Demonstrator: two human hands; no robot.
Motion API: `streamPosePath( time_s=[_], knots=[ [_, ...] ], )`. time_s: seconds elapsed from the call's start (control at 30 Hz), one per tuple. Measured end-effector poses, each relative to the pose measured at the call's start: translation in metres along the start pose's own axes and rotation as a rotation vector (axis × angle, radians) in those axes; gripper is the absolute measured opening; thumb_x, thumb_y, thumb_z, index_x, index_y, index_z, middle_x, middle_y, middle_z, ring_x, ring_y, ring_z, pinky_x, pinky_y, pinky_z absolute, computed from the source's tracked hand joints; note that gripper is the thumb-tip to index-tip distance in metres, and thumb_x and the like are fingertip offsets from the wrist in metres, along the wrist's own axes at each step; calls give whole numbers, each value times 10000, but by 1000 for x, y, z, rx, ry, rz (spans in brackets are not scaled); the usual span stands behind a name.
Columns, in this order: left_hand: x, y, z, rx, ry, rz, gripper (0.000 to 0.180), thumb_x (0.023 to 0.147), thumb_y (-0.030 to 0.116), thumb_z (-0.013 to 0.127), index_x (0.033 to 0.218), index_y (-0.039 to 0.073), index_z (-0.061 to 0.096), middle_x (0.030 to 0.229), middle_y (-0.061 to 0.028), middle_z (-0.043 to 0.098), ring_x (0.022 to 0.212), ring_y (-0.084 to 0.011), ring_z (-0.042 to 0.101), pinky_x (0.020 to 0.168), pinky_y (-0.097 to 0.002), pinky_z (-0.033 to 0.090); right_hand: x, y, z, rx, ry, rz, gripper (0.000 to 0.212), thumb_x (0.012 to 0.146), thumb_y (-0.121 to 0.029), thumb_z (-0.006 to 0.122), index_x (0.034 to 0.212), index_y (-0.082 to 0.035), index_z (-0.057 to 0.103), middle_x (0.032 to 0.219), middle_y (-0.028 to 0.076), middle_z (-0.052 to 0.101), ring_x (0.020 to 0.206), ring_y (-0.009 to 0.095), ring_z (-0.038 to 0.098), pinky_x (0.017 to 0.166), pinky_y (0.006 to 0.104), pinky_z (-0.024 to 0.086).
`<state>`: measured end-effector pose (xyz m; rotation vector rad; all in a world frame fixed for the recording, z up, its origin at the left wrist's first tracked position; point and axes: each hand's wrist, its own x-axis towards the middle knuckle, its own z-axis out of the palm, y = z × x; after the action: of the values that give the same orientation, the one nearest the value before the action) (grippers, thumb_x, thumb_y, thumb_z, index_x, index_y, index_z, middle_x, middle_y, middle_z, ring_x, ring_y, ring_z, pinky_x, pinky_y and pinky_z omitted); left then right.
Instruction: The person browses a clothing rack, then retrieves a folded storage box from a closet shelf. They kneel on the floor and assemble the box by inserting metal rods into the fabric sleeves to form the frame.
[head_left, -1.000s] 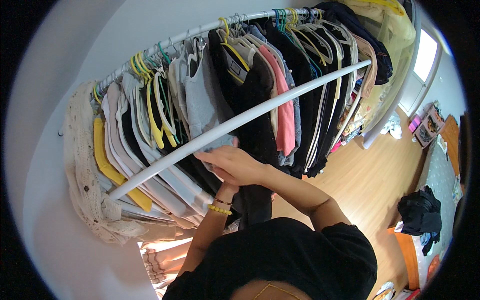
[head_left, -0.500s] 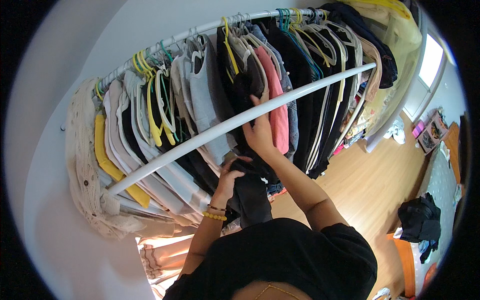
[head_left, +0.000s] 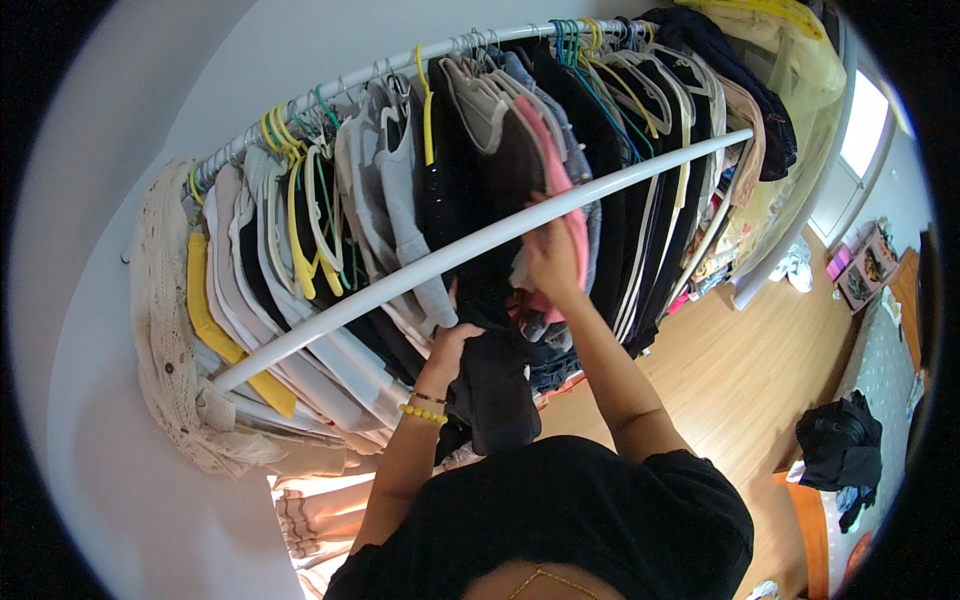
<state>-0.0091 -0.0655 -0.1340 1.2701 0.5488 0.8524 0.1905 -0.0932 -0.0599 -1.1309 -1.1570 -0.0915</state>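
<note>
My left hand point(head_left: 453, 352) is closed on a black garment point(head_left: 497, 395) that hangs down in front of me, below the white bar. Its kind does not show. My right hand point(head_left: 556, 262) lies against a pink garment point(head_left: 562, 215) and a dark grey top point(head_left: 512, 165) on a pale hanger, at the white bar point(head_left: 480, 242). Its fingertips are smeared and partly hidden, so their grip is unclear. Just left of the dark grey top, a yellow hanger point(head_left: 428, 110) hangs with black clothing. Further left is a light grey top point(head_left: 402, 190).
A curved white rail point(head_left: 350, 78) carries many tightly packed clothes. At the left end hangs a cream knit cardigan point(head_left: 160, 310), beside a yellow garment point(head_left: 215, 325). To the right are wooden flooring point(head_left: 700, 370) and a bed point(head_left: 868, 370) with a dark clothes pile point(head_left: 840, 440).
My right hand has moved right, and the dark grey top and pink garment have shifted that way. The yellow hanger has slid left. My left hand stays on the black garment, slightly lower.
</note>
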Motion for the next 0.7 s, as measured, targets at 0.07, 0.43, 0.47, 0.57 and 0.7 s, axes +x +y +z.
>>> streamPosePath(
  time_s=[0.07,0.43,0.47,0.57,0.7],
  knots=[
    [-10,24,12,-117,22,-80,934,645,19,529,1514,187,231,1497,-73,317,1330,-218,342,1102,-299,262,15,17,-31,-24,106,58,449,885,-16,567,1313,15,434,1080,168,595,978,273,604,869,340,471],
    [-16,26,13,-41,72,-18,931,616,9,523,1492,234,302,1501,-74,324,1326,-213,366,1090,-292,302,46,35,-66,-254,414,-72,384,799,-71,693,1130,-2,510,952,124,510,864,249,517,775,335,432],
    [-18,27,14,-47,70,-32,929,617,9,522,1492,233,304,1503,-73,320,1326,-213,367,1089,-292,306,44,34,-65,-332,407,-87,373,789,-79,702,1111,-5,528,962,129,501,881,264,507,787,345,424],
    [-16,22,7,-33,5,-22,908,677,10,526,1514,182,218,1514,-34,267,1335,-175,334,1096,-270,261,41,36,-60,-459,368,-75,333,773,-120,712,1064,-21,582,1039,169,493,945,338,479,827,388,407],
    [-17,20,8,-23,10,-6,902,675,3,524,1510,183,236,1503,-48,290,1330,-177,343,1094,-271,268,34,31,-50,-523,273,-95,363,781,-156,696,1105,-36,587,1088,194,544,986,381,512,848,427,421]
  ],
)
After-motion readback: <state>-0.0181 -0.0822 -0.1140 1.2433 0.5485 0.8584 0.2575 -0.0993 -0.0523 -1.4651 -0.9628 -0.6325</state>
